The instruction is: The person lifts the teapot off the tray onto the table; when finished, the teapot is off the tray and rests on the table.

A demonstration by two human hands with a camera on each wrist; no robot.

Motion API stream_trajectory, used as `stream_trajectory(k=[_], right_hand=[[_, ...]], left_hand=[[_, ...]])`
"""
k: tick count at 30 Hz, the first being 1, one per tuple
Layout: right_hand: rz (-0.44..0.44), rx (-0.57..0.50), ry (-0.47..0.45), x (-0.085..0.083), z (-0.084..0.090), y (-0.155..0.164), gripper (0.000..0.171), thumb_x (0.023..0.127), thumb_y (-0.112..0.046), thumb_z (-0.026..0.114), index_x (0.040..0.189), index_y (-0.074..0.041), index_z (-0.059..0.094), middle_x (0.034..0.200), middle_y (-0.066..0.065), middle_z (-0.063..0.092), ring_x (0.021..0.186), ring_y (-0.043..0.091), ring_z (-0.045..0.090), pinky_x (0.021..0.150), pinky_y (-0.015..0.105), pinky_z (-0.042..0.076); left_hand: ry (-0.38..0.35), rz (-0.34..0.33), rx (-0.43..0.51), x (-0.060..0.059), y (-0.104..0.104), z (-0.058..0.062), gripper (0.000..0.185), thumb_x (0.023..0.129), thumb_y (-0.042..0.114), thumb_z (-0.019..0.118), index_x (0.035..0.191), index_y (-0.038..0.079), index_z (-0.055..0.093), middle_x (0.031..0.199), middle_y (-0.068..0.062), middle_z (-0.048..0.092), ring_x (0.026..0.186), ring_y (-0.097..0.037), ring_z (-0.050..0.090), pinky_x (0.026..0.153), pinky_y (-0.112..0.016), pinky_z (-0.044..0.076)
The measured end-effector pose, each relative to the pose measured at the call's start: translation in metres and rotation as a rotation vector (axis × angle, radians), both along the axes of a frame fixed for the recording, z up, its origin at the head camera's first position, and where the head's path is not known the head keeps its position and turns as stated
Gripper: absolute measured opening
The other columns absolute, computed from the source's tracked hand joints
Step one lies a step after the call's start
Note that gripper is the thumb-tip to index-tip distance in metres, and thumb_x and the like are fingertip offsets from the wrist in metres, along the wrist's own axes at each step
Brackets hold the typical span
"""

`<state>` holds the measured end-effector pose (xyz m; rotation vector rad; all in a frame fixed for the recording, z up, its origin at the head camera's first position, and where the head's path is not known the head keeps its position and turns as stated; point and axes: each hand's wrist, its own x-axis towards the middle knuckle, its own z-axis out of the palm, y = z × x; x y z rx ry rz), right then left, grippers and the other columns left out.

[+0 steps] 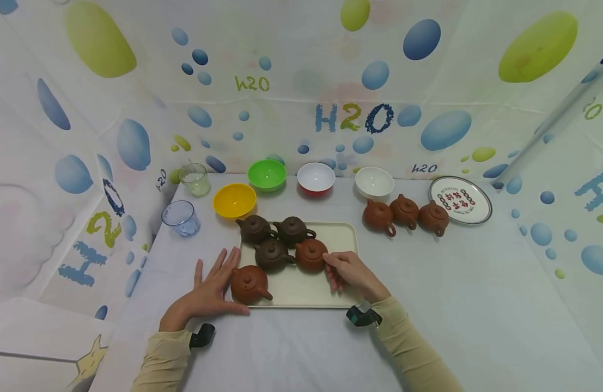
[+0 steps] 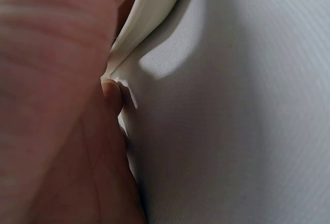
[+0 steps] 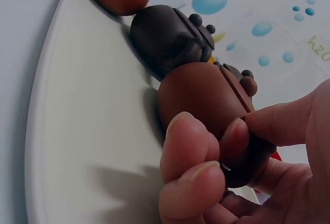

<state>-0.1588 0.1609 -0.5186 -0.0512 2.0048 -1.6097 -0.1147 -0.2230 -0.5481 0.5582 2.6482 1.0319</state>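
Note:
A cream tray [image 1: 301, 291] lies on the white-covered table with several teapots on it. My right hand [image 1: 349, 270] pinches the handle of a reddish-brown teapot [image 1: 311, 256] on the tray; the right wrist view shows thumb and finger at that handle [image 3: 240, 175]. Close beside it sits a dark brown teapot [image 1: 272, 256], with two more dark teapots [image 1: 254, 230] behind. Another reddish-brown teapot [image 1: 249, 284] stands at the tray's near left corner. Around that corner my left hand [image 1: 210, 291] is spread, fingers straight along the tray's left side and thumb at the front edge.
Three reddish-brown teapots [image 1: 405, 211] stand right of the tray, near a round plate [image 1: 460, 200]. Behind are a yellow bowl [image 1: 235, 200], a green bowl [image 1: 267, 175], a red-and-white bowl [image 1: 316, 178] and a white bowl [image 1: 374, 182]. Two glasses [image 1: 181, 219] stand at the left.

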Motion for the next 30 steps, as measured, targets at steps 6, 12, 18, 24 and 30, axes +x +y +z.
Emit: stream_trajectory(k=[6,12,18,24,30], right_hand=[[0.004,0.009,0.016,0.0,-0.002,0.0,0.044,0.113,-0.034,0.052,0.084,-0.001,0.058,0.069,0.001,0.06,0.054,0.012,0.059,0.052,0.023,0.046],[-0.029,-0.019,0.041,0.004,-0.001,0.005,0.046,0.114,-0.031,0.052,0.083,0.003,0.055,0.065,0.002,0.059,0.053,0.012,0.057,0.053,0.024,0.047],[-0.051,-0.071,0.08,0.008,0.012,0.008,0.053,0.113,-0.032,0.052,0.092,0.016,0.051,0.065,0.001,0.056,0.055,0.012,0.054,0.053,0.023,0.044],[-0.025,-0.069,0.074,0.018,0.015,0.013,0.053,0.114,-0.034,0.052,0.092,0.015,0.051,0.063,0.001,0.055,0.055,0.011,0.05,0.052,0.022,0.039],[-0.011,-0.067,0.052,0.038,0.018,0.033,0.054,0.114,-0.039,0.051,0.091,0.01,0.051,0.067,0.0,0.053,0.057,0.01,0.049,0.051,0.021,0.033]], left_hand=[[-0.06,0.026,-0.079,-0.001,0.002,0.003,0.143,0.071,0.065,0.092,0.174,0.023,0.002,0.184,-0.007,-0.001,0.17,-0.035,-0.009,0.121,-0.071,-0.03],[-0.094,0.027,-0.102,-0.003,0.003,0.003,0.145,0.07,0.061,0.094,0.174,0.021,0.001,0.184,-0.007,-0.003,0.17,-0.036,-0.009,0.122,-0.07,-0.03],[-0.081,0.028,-0.092,-0.003,0.0,0.004,0.145,0.07,0.063,0.093,0.174,0.023,0.001,0.184,-0.008,-0.003,0.17,-0.036,-0.01,0.121,-0.07,-0.031],[-0.048,0.026,-0.074,-0.001,-0.001,0.002,0.141,0.072,0.062,0.092,0.174,0.022,0.004,0.184,-0.008,0.0,0.17,-0.033,-0.009,0.121,-0.071,-0.03],[-0.056,0.021,-0.027,0.0,0.002,0.01,0.14,0.072,0.057,0.094,0.174,0.015,0.008,0.183,-0.013,0.002,0.168,-0.041,-0.007,0.119,-0.074,-0.03]])
